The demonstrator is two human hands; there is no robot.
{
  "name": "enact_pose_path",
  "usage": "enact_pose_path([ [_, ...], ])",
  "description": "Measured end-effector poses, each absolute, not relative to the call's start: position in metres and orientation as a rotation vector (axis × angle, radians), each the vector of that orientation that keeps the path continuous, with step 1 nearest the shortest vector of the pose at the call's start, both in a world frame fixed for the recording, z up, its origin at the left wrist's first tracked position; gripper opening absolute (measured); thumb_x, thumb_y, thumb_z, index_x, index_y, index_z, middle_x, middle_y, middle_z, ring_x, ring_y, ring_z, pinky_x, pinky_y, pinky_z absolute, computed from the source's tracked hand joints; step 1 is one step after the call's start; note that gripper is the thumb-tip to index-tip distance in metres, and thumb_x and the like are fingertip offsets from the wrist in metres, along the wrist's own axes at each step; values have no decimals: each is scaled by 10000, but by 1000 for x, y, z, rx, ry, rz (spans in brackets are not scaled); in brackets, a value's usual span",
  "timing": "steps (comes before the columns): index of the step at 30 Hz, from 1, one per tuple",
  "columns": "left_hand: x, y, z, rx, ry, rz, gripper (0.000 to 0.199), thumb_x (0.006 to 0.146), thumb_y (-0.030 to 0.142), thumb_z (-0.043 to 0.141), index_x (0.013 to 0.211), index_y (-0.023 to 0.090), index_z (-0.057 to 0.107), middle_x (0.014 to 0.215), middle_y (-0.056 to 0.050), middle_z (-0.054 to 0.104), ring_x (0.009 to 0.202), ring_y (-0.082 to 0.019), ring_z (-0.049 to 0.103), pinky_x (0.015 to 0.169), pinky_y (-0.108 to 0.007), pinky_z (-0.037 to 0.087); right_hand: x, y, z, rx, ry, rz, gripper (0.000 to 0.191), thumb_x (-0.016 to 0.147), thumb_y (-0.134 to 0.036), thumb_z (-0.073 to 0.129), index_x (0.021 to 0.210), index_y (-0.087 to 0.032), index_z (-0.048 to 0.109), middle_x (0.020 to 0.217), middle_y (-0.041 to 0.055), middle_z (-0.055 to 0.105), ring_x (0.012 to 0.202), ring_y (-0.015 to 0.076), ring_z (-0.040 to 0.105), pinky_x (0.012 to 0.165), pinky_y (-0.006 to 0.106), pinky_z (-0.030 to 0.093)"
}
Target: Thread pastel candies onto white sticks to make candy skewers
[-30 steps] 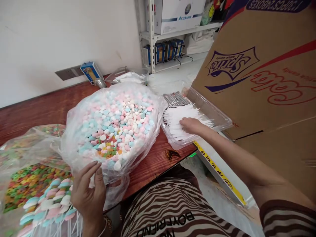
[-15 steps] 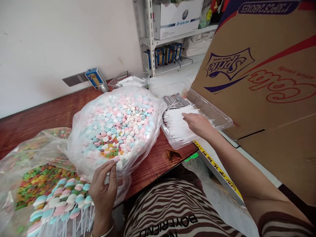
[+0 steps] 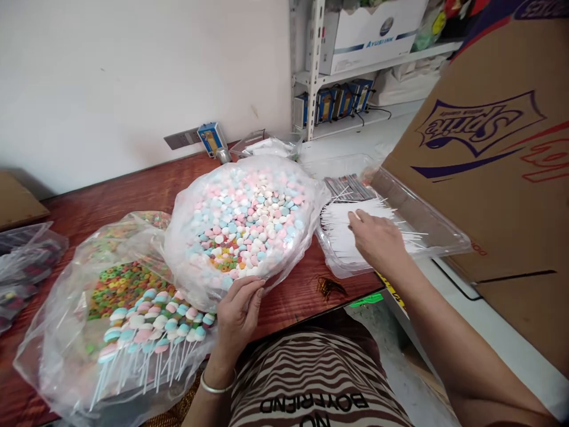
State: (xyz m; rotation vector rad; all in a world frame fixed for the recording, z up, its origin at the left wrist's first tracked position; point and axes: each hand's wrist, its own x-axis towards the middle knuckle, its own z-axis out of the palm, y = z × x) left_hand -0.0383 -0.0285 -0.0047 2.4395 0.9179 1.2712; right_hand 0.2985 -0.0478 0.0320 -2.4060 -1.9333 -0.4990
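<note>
My right hand point(image 3: 377, 234) is over the thin white sticks point(image 3: 340, 228) piled in a clear plastic tray point(image 3: 338, 270). Its fingers are curled with the tips down on the pile; whether they grip a stick is hidden. At the near rim of a plastic bag point(image 3: 178, 231) full of pastel marshmallows point(image 3: 253, 222) is my left hand point(image 3: 240, 314), thumb and fingers drawn together. What lies between those fingertips I cannot make out. To its left, sticks threaded with marshmallows and gummies point(image 3: 153, 323) lie on another clear bag point(image 3: 66, 350), beside colourful ring gummies point(image 3: 120, 290).
A dark orange-brown clump point(image 3: 329, 288) lies near the table's point(image 3: 284, 308) front edge. A large cardboard box point(image 3: 480, 213) rises close on the right. Dark-filled bags point(image 3: 26, 267) sit far left. Behind stand a small blue device point(image 3: 212, 139) and a metal shelf point(image 3: 315, 77).
The view has turned left, so everything sits further right and more of the left side shows. My right fingers have curled further on the sticks. My left hand stays by the bag's rim.
</note>
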Motion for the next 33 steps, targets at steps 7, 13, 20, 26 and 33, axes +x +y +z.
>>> enact_pose_path([
  [7,-22,-10,19,2195,988,1254,167,951,210,633,1078,228,741,1010,-71,754,963,-191,716,880,-341,591,240,-59,47,-2074,-1938,-469,435,1005,-169,438,1395,-241,616,842,57,703,673,178,614,566,314,302],
  [13,0,-6,23,1590,942,1119,222,925,350,693,1111,263,780,1024,-67,768,922,-203,716,853,-349,580,169,-55,28,-1668,-2061,-409,416,1012,-165,458,1372,-242,652,779,34,707,630,144,618,570,300,334],
  [20,-8,-5,13,1436,981,1188,204,918,347,705,1070,254,804,957,-56,772,900,-193,698,859,-338,559,152,-42,12,-1555,-1991,-314,362,1043,-200,460,1301,-210,713,704,35,680,592,137,603,548,295,324],
  [26,-8,-4,11,1387,971,1240,163,906,337,725,1021,232,773,934,-47,763,825,-166,713,794,-307,586,147,-40,8,-1513,-1930,-184,357,1062,-267,452,1301,-191,708,822,67,743,715,164,669,649,267,438],
  [33,-25,-19,12,2044,926,1643,155,949,180,633,1064,267,689,1023,-46,764,957,-193,758,824,-356,651,144,-68,15,-1210,-1387,685,315,1042,-347,472,1176,-219,727,990,89,763,915,227,712,839,376,564],
])
